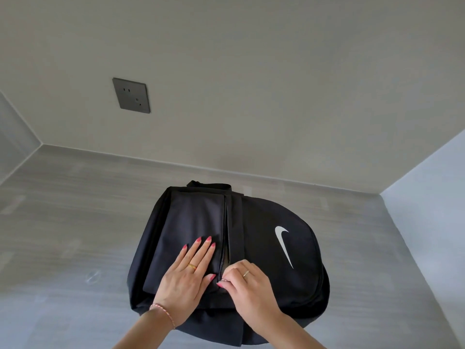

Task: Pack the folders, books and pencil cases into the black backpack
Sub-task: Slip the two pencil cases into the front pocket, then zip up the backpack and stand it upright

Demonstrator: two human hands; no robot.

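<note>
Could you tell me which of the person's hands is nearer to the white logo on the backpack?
Right. The right hand pinches the zipper just left of the white logo; the left hand lies flat on the front pocket, farther away.

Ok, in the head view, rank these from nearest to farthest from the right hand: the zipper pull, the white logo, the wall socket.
From the right hand:
1. Zipper pull, pinched at its fingertips, at the near end of the backpack pocket opening.
2. White logo, just beyond the hand, slightly to the right, on the bag's front.
3. Wall socket, far up on the left wall.
</note>
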